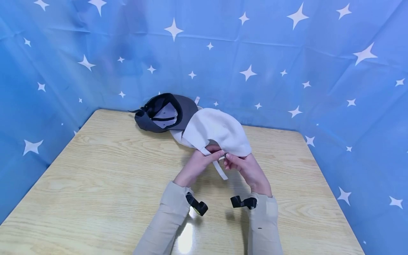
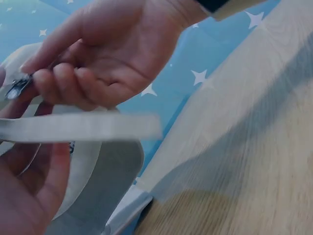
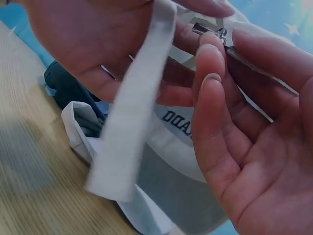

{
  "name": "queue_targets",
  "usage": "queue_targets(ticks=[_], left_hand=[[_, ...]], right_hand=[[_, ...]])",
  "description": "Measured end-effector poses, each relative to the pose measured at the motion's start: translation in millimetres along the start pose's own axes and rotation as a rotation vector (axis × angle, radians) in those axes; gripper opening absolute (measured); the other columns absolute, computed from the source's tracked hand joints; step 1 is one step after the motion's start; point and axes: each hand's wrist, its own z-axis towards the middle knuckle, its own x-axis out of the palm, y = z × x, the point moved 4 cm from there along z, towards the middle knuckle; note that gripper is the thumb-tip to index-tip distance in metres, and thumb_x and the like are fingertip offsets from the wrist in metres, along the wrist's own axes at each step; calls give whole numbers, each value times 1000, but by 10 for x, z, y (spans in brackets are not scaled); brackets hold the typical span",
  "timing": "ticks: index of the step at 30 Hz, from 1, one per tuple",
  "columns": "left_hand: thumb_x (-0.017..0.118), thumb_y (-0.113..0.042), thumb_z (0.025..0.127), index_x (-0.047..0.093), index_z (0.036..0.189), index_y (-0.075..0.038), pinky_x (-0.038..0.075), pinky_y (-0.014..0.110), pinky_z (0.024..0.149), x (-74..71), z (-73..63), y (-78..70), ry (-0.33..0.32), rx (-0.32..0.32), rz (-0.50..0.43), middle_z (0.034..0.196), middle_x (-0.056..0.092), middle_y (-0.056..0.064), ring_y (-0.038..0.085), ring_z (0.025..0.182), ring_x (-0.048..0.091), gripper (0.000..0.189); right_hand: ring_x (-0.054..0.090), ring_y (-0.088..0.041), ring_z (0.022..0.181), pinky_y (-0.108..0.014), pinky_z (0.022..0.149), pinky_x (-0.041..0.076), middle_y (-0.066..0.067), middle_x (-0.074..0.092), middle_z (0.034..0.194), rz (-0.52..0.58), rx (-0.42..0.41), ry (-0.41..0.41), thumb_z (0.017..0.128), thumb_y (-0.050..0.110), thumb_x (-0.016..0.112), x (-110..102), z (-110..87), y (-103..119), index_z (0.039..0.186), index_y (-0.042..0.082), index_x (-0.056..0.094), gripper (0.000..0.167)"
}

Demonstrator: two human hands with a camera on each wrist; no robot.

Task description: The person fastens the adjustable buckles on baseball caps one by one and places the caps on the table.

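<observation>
A white baseball cap is held up over the table, its back opening toward me. My left hand grips the cap's white strap at that opening, thumb over the strap and fingers behind it. The strap's loose end hangs down below the hands and shows large in the right wrist view. My right hand pinches a small metal buckle between thumb and fingertips at the other side of the opening. Both hands' fingertips nearly meet there. Dark lettering shows inside the cap.
Behind the white cap, a dark grey cap lies with its inside showing, at the table's back edge. Another pale cap lies partly hidden between them. The wooden table meets a blue star-printed curtain behind and at the sides.
</observation>
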Motion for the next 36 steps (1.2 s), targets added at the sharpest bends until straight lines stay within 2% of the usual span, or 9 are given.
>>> queue_targets(ticks=[6, 12, 17, 21, 24, 27, 31, 34, 36], left_hand=[[58, -20, 88, 55, 118, -7, 38, 41, 90, -11, -37, -21, 157, -1, 5, 113, 56, 6, 17, 101, 52, 33], [61, -11, 85, 55, 110, -5, 47, 40, 73, 1, -53, 54, 326, 8, 98, 106, 57, 14, 18, 84, 55, 26], [63, -6, 82, 58, 104, -3, 46, 36, 75, 45, -30, 159, 391, 47, 153, 103, 59, 13, 19, 87, 55, 22], [67, -7, 79, 56, 105, -3, 44, 30, 80, 115, 12, 337, 420, 75, 186, 102, 58, 11, 23, 93, 53, 28], [68, -14, 79, 55, 106, -5, 47, 31, 74, 177, 36, 499, 453, 33, 215, 102, 58, 10, 24, 88, 54, 31], [67, -21, 81, 56, 108, -6, 50, 37, 66, 227, 37, 633, 489, -64, 227, 98, 60, 7, 21, 80, 57, 33], [63, -28, 83, 58, 109, -8, 49, 40, 66, 267, 12, 754, 516, -200, 220, 95, 61, 2, 17, 77, 56, 33], [60, -29, 85, 61, 109, -12, 47, 36, 65, 295, 15, 799, 517, -223, 205, 96, 62, 6, 21, 80, 57, 30], [60, -28, 86, 63, 107, -14, 46, 33, 64, 307, 31, 815, 492, -211, 185, 97, 62, 11, 25, 82, 58, 26]], right_hand=[[59, -19, 69, -28, 62, 51, -11, 60, 82, 31, 10, -25, 91, 7, 50, -16, -27, 21, 105, 1, 51, 15], [60, -18, 69, -30, 64, 51, -10, 60, 81, 61, 3, -32, 90, 7, 51, -11, -36, 44, 106, 2, 51, 16], [61, -19, 68, -33, 65, 52, -10, 59, 81, 74, -18, -23, 90, 4, 51, -22, -33, 49, 105, 2, 51, 15], [60, -19, 67, -30, 61, 51, -11, 59, 81, 89, -24, -23, 89, 3, 52, -26, -25, 43, 101, 1, 53, 12], [59, -19, 67, -28, 59, 49, -12, 59, 82, 87, -18, -33, 89, 4, 53, -27, -28, 43, 101, 0, 53, 13], [59, -19, 67, -28, 58, 49, -12, 59, 84, 86, -8, -44, 89, 5, 54, -29, -31, 44, 102, 0, 51, 15], [59, -19, 67, -29, 59, 50, -13, 59, 86, 87, -14, -43, 89, 4, 53, -28, -32, 53, 103, -1, 50, 15], [59, -19, 67, -29, 60, 50, -13, 59, 86, 86, -24, -35, 89, 4, 52, -23, -30, 59, 103, -1, 50, 15], [59, -19, 68, -29, 61, 50, -14, 59, 86, 90, -22, -37, 89, 4, 52, -23, -34, 58, 104, -1, 50, 16]])
